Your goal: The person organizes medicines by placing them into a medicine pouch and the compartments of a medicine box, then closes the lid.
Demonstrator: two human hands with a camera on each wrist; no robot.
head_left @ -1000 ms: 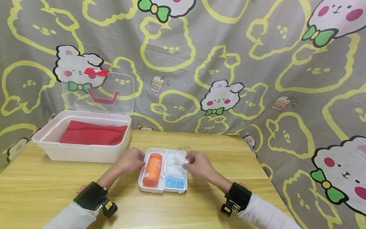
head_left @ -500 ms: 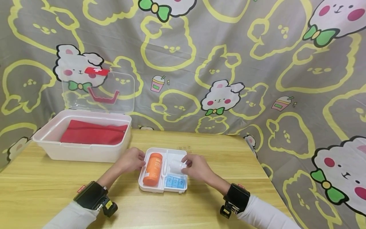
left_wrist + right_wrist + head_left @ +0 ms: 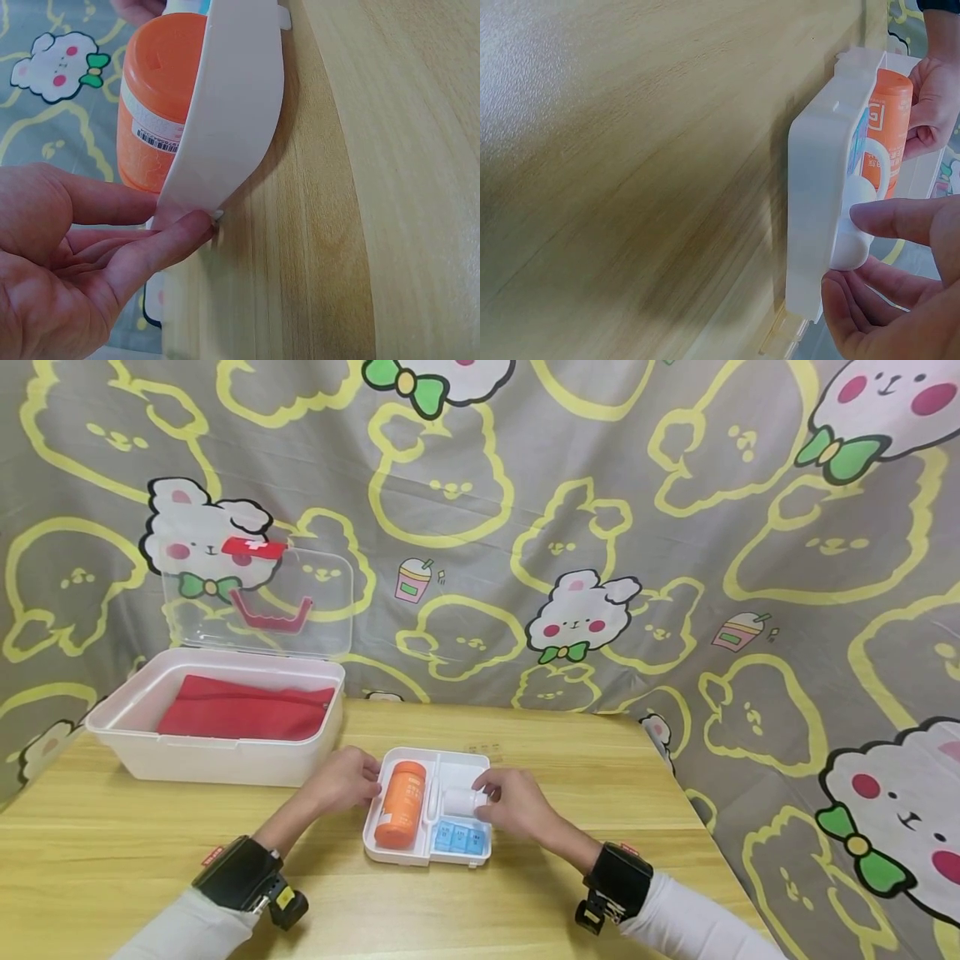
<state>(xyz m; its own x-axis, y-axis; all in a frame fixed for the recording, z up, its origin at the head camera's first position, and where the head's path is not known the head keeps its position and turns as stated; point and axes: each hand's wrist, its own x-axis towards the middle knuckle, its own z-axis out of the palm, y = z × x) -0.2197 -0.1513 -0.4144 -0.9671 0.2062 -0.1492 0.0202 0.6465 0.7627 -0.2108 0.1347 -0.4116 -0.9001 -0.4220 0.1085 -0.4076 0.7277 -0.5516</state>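
Note:
A shallow white divided case (image 3: pixel 401 859) lies on the table in the head view. Its left compartment holds an orange bottle (image 3: pixel 402 806); three blue pill compartments (image 3: pixel 459 837) fill the front right. My left hand (image 3: pixel 347 781) pinches the left wall of the case, with the thumb (image 3: pixel 161 251) on its outside. A small white bottle (image 3: pixel 458 802) lies on its side in the right half, behind the blue compartments. My right hand (image 3: pixel 517 806) pinches its right end between thumb and fingers, as the right wrist view shows at the bottle (image 3: pixel 851 244). The fingers cover that end.
An open white box (image 3: pixel 217 760) with a raised clear lid (image 3: pixel 322 577) stands at the back left, a red zip pouch (image 3: pixel 243 710) inside. A small clear strip (image 3: pixel 483 749) lies behind the case. A patterned curtain (image 3: pixel 465 635) hangs behind the table.
The small white bottle has come down from a tilted hold into the right half of the case and now lies level. My right hand has lowered with it; the left hand has stayed put.

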